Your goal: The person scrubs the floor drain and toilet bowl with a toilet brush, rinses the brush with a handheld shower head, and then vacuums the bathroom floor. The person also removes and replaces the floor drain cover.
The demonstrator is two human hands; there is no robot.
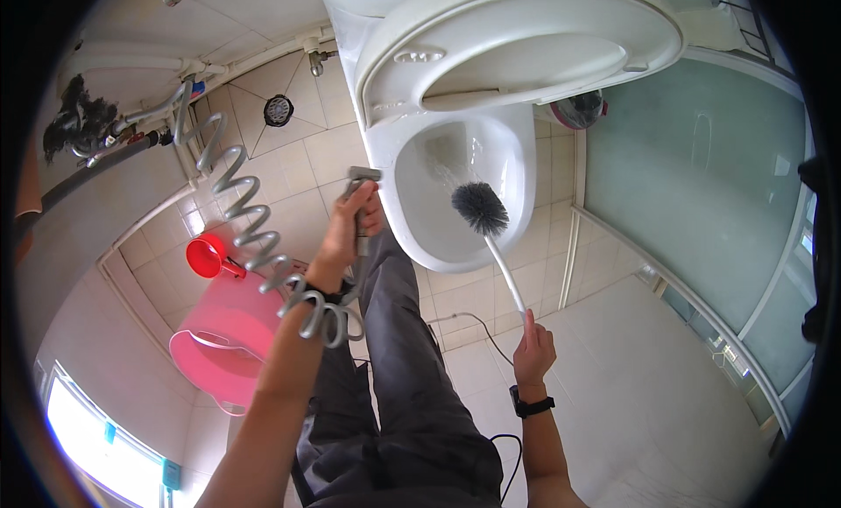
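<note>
My left hand (358,212) grips a grey handheld bidet sprayer (363,174) at the left edge of the toilet bowl (420,235). A coiled grey hose (246,209) runs from the wall at upper left down to my left forearm. In my right hand (534,347) is the white handle of a toilet brush (506,271). Its dark grey bristle head (479,209) is over the bowl's front right part; whether it touches the bowl I cannot tell. Thin streaks of water show inside the bowl. The toilet seat and lid (525,55) are raised.
A pink bucket (227,330) lies tipped at left, beside a red dipper (205,256). A round floor drain (278,110) and an angle valve (319,61) are left of the toilet. Frosted glass panels (690,160) stand at right. A thin cable (483,330) crosses near my legs.
</note>
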